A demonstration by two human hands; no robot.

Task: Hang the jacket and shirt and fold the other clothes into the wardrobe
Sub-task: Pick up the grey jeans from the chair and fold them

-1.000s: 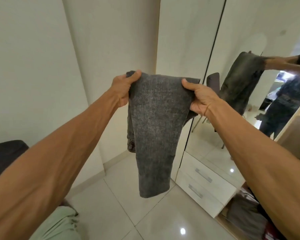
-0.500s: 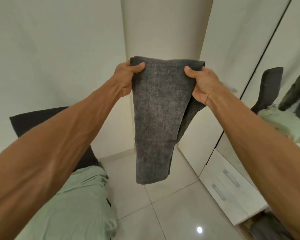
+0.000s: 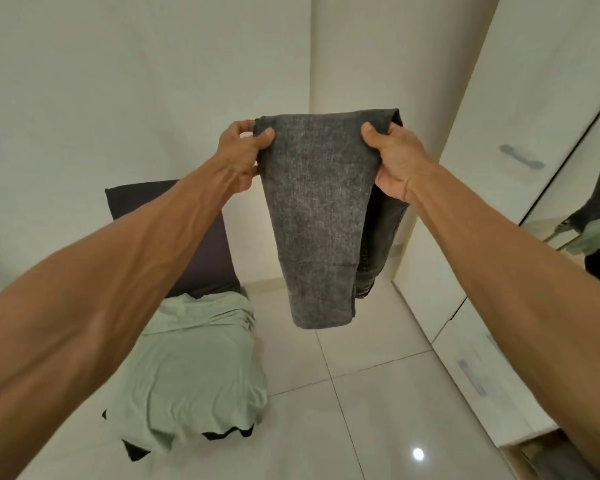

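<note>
The left hand point(image 3: 241, 152) and the right hand point(image 3: 390, 161) are holding a pair of dark grey jeans point(image 3: 321, 216) up in the air on outstretched arms, one hand at each top corner of the folded cloth. Each hand is pinching firmly: the thumb is pressing on the near face and the fingers are curling round behind the fold. The top edge is stretching almost straight between the two grips. From there the near layer is hanging down and narrowing to a free lower edge well below the hands, touching nothing. A second, darker layer with a stitched seam is hanging behind it, showing just under the right hand. Below and to the left of the left-hand grip a pale green cloth point(image 3: 194, 368) is lying spread and rumpled over something black, with a dark cushion point(image 3: 194, 244) leaning against the wall point(image 3: 118, 98) behind it. Directly beneath the jeans the glossy tiled floor point(image 3: 378, 410) is showing. To the right of the right-hand grip the white wardrobe point(image 3: 492, 109) is standing, with a blurred handle point(image 3: 522, 157) on its door, drawers point(image 3: 471, 372) lower down and a mirror point(image 3: 589, 188) at the far right edge.
</note>
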